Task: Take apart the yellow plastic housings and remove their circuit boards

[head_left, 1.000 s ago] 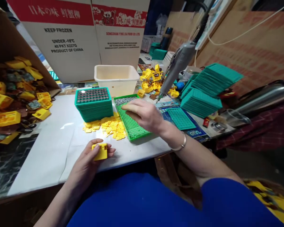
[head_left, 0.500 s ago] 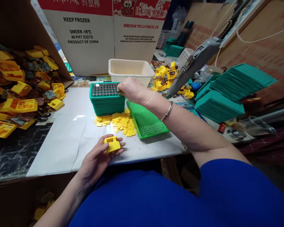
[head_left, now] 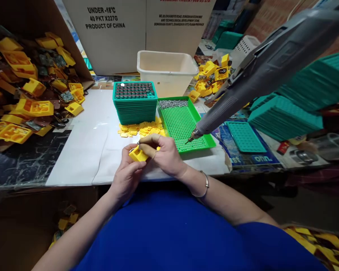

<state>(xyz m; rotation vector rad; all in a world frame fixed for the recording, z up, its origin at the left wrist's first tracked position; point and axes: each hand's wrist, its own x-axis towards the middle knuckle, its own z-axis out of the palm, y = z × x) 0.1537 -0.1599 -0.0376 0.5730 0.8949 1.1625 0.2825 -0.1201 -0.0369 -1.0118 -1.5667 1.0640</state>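
Down tips the whole view since half a second ago, so the white carton (head_left: 113,41) shows less of its print; the grey power screwdriver (head_left: 254,82) looms larger now, its bit above the near end of the green tray (head_left: 180,122). That tray lies fully open to my view, loose metal bits (head_left: 173,104) at its far end, where the arm was crossing it. Beside it, the teal tray stack (head_left: 134,113) has lost the hand that was at its right corner: I now see bare slots at that end, next to the dark cylinders (head_left: 132,90). My right hand (head_left: 169,156) has come back from there to meet my left hand (head_left: 127,169), so I judge the work is now two-handed, fetching having given way to handling. My left has its thumb and fingers closed firmly round the yellow case (head_left: 135,155), tilted just above the near edge of the white table covering (head_left: 76,139). My right thumb and forefinger are drawn nearly together over its top; a tiny dark piece shows at their tips, but I cannot tell whether they grip it.
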